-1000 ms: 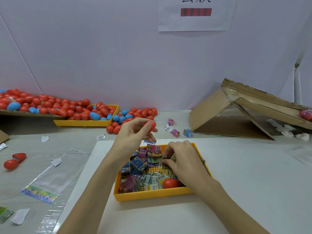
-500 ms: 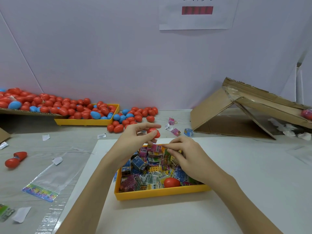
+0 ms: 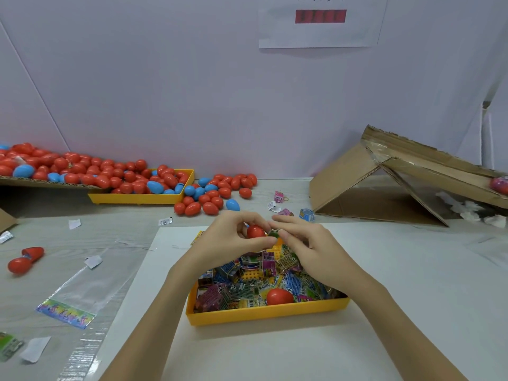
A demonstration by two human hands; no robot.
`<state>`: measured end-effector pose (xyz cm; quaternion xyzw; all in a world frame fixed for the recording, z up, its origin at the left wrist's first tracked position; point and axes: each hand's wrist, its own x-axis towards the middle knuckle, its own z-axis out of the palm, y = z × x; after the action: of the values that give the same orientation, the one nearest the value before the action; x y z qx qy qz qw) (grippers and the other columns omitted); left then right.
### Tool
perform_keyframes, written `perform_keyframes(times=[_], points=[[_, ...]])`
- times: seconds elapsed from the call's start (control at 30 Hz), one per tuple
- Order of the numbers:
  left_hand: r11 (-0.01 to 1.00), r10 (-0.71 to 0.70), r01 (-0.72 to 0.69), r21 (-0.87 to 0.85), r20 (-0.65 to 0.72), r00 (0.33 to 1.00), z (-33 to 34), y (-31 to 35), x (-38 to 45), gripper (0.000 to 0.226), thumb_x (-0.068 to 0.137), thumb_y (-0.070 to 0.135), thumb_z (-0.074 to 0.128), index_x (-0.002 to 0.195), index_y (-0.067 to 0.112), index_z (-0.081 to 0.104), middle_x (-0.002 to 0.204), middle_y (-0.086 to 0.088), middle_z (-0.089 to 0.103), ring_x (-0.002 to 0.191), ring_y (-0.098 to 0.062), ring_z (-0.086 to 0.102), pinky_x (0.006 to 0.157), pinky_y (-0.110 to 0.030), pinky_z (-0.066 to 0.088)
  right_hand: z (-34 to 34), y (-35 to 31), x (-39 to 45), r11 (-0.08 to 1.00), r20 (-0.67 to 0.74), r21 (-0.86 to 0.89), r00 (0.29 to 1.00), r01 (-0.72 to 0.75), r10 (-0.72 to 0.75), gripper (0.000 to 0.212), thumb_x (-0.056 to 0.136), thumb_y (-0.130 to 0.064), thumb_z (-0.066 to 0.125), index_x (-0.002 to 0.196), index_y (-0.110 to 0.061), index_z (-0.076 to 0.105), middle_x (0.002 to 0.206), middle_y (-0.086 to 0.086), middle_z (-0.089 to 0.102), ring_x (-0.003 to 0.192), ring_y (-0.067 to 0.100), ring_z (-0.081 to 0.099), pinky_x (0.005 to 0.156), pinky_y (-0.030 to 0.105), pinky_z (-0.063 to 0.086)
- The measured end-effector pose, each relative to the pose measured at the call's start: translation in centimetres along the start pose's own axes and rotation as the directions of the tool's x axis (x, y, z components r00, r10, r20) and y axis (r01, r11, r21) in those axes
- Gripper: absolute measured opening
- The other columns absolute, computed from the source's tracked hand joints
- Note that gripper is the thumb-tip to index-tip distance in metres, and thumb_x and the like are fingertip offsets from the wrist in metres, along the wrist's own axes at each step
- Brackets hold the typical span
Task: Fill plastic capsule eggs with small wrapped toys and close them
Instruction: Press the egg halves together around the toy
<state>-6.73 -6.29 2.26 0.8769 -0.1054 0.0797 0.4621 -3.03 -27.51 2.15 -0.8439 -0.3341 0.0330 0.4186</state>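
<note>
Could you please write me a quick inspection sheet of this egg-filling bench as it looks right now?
Surface: pale table with a white sheet under the work area.
Job's things: near yellow tray holds wrapped toys and one red egg; far yellow tray holds red and blue eggs, with more spilling onto the table.
Clutter: open red egg, clear bags, paper scraps, loose toys near the cardboard.
Grip: left hand holds a red egg half; right hand pinches a green wrapped toy against it.
Cables: nothing seen.
Surroundings: white wall, paper notice, cardboard ramp.
</note>
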Motion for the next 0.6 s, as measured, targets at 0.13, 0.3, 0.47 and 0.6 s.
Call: perform_keyframes(times=[0.13,0.3,0.47,0.6], points=[[0.999,0.032,-0.032,0.017,-0.025,0.999,0.2,0.3,0.2,0.005,0.091,0.036,0.077,0.091,0.030,0.077,0.079,0.010,0.071,0.071,-0.019,0.065,0.066,-0.033,0.056,0.1,-0.2,-0.1,0.995,-0.062,0.104,0.998,-0.003,0.009,0.034,0.108,-0.025,0.051,0.139,-0.030,0.065,0.141,-0.015,0.063,0.136,-0.003,0.049,0.111,0.015,0.040],[0.999,-0.003,0.001,-0.040,-0.048,0.999,0.2,0.6,0.2,0.019,0.091,0.047,0.073,0.087,0.030,0.078,0.071,0.005,0.070,0.061,-0.015,0.060,0.059,-0.027,0.049,0.8,-0.5,-0.4,0.912,-0.231,0.404,0.956,-0.075,0.181,0.015,0.095,-0.029,0.073,0.106,-0.022,0.078,0.095,-0.008,0.079,0.093,0.007,0.075,0.085,0.021,0.058],[0.995,-0.051,0.051,-0.089,-0.002,0.999,0.2,0.7,0.1,0.027,0.087,0.053,0.075,0.087,0.027,0.078,0.075,0.000,0.073,0.062,-0.013,0.059,0.060,-0.024,0.048,1.2,-0.6,-0.4,0.706,-0.249,0.699,0.887,-0.113,0.388,0.015,0.089,-0.027,0.080,0.096,-0.014,0.078,0.092,0.004,0.079,0.092,0.019,0.078,0.078,0.034,0.060],[0.995,-0.091,0.086,0.049,0.106,0.990,0.0,0.5,-0.1,0.026,0.090,0.060,0.069,0.097,0.037,0.079,0.079,0.000,0.070,0.063,-0.008,0.050,0.058,-0.025,0.041,0.4,-0.8,-0.4,0.702,-0.255,0.695,0.861,-0.154,0.441,0.017,0.090,-0.034,0.079,0.096,-0.020,0.072,0.086,-0.001,0.080,0.084,0.015,0.079,0.057,0.028,0.052]])
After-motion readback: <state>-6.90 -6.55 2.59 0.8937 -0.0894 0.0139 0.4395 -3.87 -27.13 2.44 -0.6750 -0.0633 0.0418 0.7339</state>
